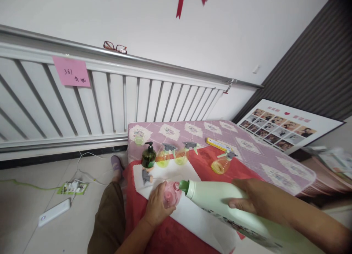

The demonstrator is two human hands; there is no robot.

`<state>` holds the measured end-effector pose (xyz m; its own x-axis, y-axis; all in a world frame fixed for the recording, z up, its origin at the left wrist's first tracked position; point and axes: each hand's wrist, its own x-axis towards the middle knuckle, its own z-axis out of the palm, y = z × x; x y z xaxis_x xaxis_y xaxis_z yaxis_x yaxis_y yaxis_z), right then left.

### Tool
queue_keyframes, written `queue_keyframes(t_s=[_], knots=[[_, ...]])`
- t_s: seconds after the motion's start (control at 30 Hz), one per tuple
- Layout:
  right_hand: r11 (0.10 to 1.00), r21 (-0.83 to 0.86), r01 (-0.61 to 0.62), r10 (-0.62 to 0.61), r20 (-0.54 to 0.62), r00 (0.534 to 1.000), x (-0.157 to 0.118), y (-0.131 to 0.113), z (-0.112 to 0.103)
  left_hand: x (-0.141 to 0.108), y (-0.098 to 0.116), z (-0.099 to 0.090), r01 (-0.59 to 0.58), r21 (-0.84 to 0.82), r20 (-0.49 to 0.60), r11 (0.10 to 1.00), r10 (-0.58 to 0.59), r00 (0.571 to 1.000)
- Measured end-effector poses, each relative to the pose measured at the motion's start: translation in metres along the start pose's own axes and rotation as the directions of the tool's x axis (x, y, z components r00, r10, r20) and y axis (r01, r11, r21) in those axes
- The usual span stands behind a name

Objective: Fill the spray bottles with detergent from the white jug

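The left forearm is extended from the near edge toward the far side, and the left hand (pixel 157 208) is curled around the left side of the pink bottle (pixel 171 195), with the thumb laid along its near side. The right forearm is brought in from the near right corner and directed left; by the right hand (pixel 247 199) the large pale green bottle (pixel 220 197) is held from above, the thumb being pressed on the side that faces the camera.

The long axis of the large pale green bottle is run from near right to far left, and its green spout (pixel 183 187) is pointed left at the neck of the pink bottle. The neck is turned right, toward the spout; whether the two are touching cannot be told.

Both grips are closed: the pink bottle is gripped by the left, the large pale green bottle by the right. The pink bottle is placed over the white sheet (pixel 189 219), which is spread on the red cloth (pixel 205 160) on the desk (pixel 286 179); whether its base is supported there is hidden. A grey spray head (pixel 147 176) is laid just beyond the left hand, and the dark pump bottle (pixel 149 157) is stood farther back.
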<state>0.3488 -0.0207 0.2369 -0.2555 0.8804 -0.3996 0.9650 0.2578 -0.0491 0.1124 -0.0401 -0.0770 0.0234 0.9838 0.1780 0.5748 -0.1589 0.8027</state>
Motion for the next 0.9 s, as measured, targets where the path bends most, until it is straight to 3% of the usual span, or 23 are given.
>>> queue_keyframes(t_s=[0.9], knots=[[1.000,-0.027,-0.015,0.015,0.028,0.999,0.0006,-0.0016,-0.0011,-0.0004,-0.0008,-0.0004,0.002,0.016,0.003,1.000,-0.002,1.000]])
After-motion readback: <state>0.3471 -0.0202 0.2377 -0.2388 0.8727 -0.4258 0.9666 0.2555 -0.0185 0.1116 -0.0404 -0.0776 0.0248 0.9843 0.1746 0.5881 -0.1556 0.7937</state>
